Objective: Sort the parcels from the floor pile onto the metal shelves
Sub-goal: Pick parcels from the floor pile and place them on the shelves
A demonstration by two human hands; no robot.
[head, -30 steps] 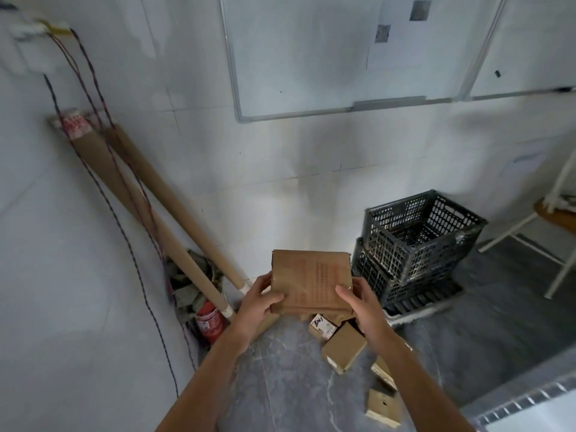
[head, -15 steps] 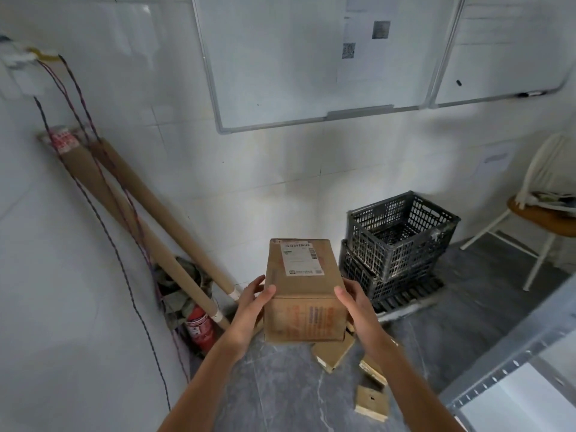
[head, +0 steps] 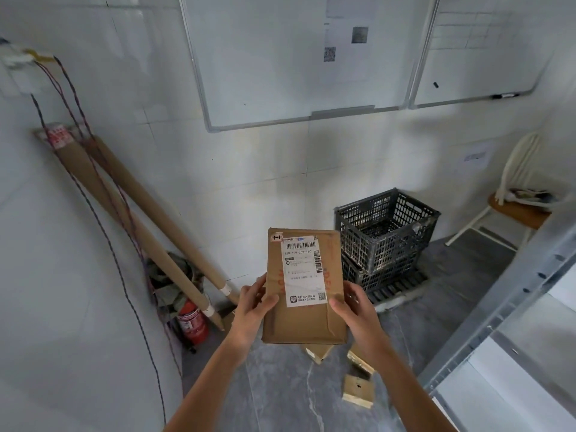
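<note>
I hold a brown cardboard parcel [head: 299, 322] in front of me with its white shipping label facing up. My left hand [head: 254, 304] grips its left edge, thumb on top. My right hand [head: 355, 310] grips its right edge the same way. Below it, several small brown parcels [head: 358, 391] lie on the grey floor, partly hidden by the held box. The grey frame of the metal shelf [head: 511, 307] runs along the right edge of the view.
Two stacked dark plastic crates [head: 383, 235] stand against the back wall. Long cardboard tubes [head: 149, 219] lean in the left corner over a red fire extinguisher [head: 191, 322]. A wooden chair [head: 514, 207] is at the far right. Whiteboards hang on the wall.
The parcel has been lifted from the pile and tilted toward me, so its labelled face now shows fully. My view has swung right, bringing the shelf frame further in.
</note>
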